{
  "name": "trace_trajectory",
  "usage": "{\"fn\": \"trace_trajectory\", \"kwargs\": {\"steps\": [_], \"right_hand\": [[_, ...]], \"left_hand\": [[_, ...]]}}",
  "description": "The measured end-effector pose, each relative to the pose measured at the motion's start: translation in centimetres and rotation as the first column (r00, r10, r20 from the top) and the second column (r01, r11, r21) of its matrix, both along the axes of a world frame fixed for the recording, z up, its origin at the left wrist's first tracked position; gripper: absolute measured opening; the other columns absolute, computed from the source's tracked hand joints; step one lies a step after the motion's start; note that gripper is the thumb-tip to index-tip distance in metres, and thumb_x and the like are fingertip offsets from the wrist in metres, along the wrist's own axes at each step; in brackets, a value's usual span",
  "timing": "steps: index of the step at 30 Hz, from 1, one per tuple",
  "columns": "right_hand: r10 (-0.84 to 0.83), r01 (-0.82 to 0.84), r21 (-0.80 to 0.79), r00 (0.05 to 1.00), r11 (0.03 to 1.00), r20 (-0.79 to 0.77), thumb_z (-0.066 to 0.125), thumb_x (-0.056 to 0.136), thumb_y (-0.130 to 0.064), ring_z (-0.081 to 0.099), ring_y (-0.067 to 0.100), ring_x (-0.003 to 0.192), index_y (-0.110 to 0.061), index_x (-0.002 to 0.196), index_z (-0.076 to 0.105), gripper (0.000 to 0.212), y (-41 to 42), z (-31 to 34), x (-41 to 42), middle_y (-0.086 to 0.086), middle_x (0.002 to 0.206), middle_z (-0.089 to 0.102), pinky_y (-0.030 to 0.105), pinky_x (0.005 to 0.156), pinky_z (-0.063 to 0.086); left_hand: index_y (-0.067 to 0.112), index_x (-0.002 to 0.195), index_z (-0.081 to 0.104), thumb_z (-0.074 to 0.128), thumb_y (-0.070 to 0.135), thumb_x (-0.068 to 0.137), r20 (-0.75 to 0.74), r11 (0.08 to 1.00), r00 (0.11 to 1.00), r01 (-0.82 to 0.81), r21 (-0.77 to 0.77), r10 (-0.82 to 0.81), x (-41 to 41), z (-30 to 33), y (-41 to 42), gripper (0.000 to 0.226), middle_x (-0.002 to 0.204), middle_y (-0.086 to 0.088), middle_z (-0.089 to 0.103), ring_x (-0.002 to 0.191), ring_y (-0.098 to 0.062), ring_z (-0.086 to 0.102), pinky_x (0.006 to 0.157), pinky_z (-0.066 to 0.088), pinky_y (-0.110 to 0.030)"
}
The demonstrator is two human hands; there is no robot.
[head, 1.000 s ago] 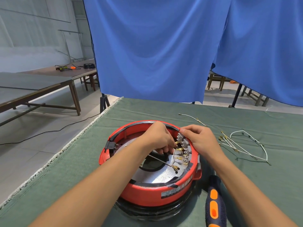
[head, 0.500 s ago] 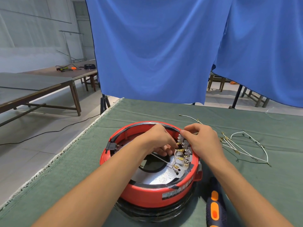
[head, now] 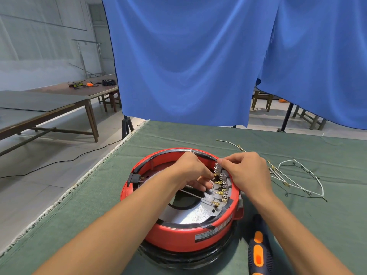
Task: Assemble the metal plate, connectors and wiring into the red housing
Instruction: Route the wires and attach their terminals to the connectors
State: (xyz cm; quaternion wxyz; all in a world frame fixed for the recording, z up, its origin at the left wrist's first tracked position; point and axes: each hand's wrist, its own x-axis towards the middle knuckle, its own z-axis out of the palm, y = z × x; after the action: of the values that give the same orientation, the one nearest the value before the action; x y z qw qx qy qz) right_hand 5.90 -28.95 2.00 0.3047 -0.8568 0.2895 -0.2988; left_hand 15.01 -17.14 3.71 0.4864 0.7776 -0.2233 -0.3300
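Head view: red housing (head: pixel 184 233) sits on the green table cloth (head: pixel 297 147), near the front edge, stacked on a black ring base (head: pixel 178 259). Metal plate (head: pixel 190 215) lies inside the housing, round hole in its middle.

Connector strip (head: pixel 223 183) runs along the inner right wall of the housing, grey tabs with brass terminals (head: pixel 217 203) along it.

Left hand (head: pixel 190 169) reaches inside the housing from the left, fingers curled, fingertips at a brass terminal near the top of the strip. Looks like a pinch on a terminal with a thin white wire (head: pixel 212 184) attached, but the exact contact is hidden by the fingers.

Right hand (head: pixel 248 173) is over the right rim, thumb and forefinger pressed together on the top end of the connector strip.

A thin rod-like wire (head: pixel 190 193) crosses the plate hole diagonally from under the left hand towards the lower terminals.

Loose white wires (head: pixel 297 175) with brass ends lie on the cloth right of the housing, well apart from it. One more single wire (head: pixel 230 143) lies behind the right hand.

Screwdriver (head: pixel 258 251), dark handle with orange inserts, lies on the cloth just beside the housing at front right.

Black socket block (head: pixel 135 178) is fixed on the housing's left rim.
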Motion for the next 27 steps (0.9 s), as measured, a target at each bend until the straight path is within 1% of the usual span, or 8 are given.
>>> {"fn": "trace_trajectory", "kwargs": {"steps": [7,12,16,19,20,23,25,27], "right_hand": [[-0.016,0.016,0.005,1.0,1.0,-0.002,0.07,0.078,-0.045,0.066,0.017,0.075,-0.03,0.077,0.077,0.016,-0.1,0.0,-0.2,-0.007,0.074,0.074,0.034,0.067,0.053],[-0.012,0.012,0.029,1.0,1.0,0.015,0.07,0.078,-0.045,0.066,0.017,0.076,-0.029,0.077,0.077,0.017,-0.1,-0.2,-0.1,-0.008,0.074,0.073,0.036,0.069,0.054],[0.004,-0.006,0.101,1.0,0.995,0.02,0.071,0.076,-0.046,0.066,0.014,0.076,-0.029,0.073,0.076,0.017,-0.3,-0.4,0.0,-0.01,0.073,0.072,0.035,0.069,0.054],[0.006,-0.009,0.12,1.0,0.993,0.028,0.072,0.075,-0.047,0.065,0.011,0.073,-0.031,0.068,0.074,0.017,-0.4,-0.4,0.1,-0.013,0.069,0.07,0.031,0.065,0.051],[0.006,-0.01,0.124,1.0,0.992,0.031,0.072,0.074,-0.048,0.065,0.01,0.073,-0.032,0.067,0.073,0.017,-0.4,-0.4,0.1,-0.014,0.068,0.07,0.03,0.064,0.049],[0.002,-0.006,0.126,1.0,0.992,0.031,0.072,0.073,-0.049,0.065,0.01,0.072,-0.036,0.061,0.069,0.018,-0.2,-0.5,0.2,-0.015,0.066,0.069,0.029,0.063,0.048],[0.011,-0.015,0.124,1.0,0.992,0.028,0.072,0.074,-0.049,0.065,0.011,0.074,-0.037,0.061,0.069,0.018,-0.1,-0.5,0.2,-0.015,0.068,0.07,0.032,0.067,0.051],[0.024,-0.026,0.115,0.999,0.993,0.024,0.071,0.075,-0.048,0.066,0.011,0.075,-0.034,0.067,0.072,0.016,-0.1,-0.4,0.3,-0.013,0.07,0.071,0.034,0.07,0.053]], "left_hand": [[-0.003,0.075,0.065,0.062,-0.004,0.084,0.017,1.0,1.0,-0.002,-0.011,0.002,0.2,-0.4,-0.5,0.01,0.05,-0.008,0.064,0.045,-0.014,0.063,0.041,0.046,-0.018],[0.001,0.074,0.066,0.063,0.0,0.085,0.064,1.0,0.998,0.011,0.022,-0.013,0.1,0.1,-0.3,0.011,0.051,-0.005,0.065,0.047,-0.013,0.063,0.04,0.044,-0.018],[0.004,0.08,0.069,0.064,0.01,0.086,0.249,0.993,0.968,0.004,0.114,-0.033,-0.5,0.2,-0.4,0.01,0.058,-0.002,0.066,0.045,-0.01,0.058,0.041,0.041,-0.02],[0.016,0.068,0.067,0.067,0.022,0.082,0.541,0.985,0.841,-0.075,0.157,-0.023,-0.7,-0.2,-0.3,0.015,0.071,-0.005,0.07,0.06,-0.014,0.062,0.059,0.051,-0.027],[0.018,0.064,0.063,0.067,0.024,0.082,0.567,0.988,0.824,-0.08,0.134,-0.01,-0.7,-0.3,-0.1,0.019,0.069,-0.003,0.069,0.058,-0.01,0.063,0.057,0.051,-0.025],[0.021,0.061,0.062,0.065,0.021,0.083,0.518,0.993,0.852,0.025,0.113,-0.081,-0.8,-0.2,0.6,0.021,0.055,0.004,0.062,0.035,0.004,0.049,0.035,0.034,-0.011],[0.021,0.064,0.066,0.065,0.018,0.082,0.528,0.985,0.835,0.086,0.147,-0.152,-1.0,-0.2,0.7,0.018,0.054,0.004,0.06,0.033,0.002,0.046,0.033,0.03,-0.01],[0.023,0.068,0.068,0.063,0.017,0.082,0.556,0.978,0.808,0.116,0.173,-0.194,-1.3,0.2,0.6,0.016,0.055,0.005,0.059,0.04,-0.003,0.05,0.037,0.036,-0.012]]}}
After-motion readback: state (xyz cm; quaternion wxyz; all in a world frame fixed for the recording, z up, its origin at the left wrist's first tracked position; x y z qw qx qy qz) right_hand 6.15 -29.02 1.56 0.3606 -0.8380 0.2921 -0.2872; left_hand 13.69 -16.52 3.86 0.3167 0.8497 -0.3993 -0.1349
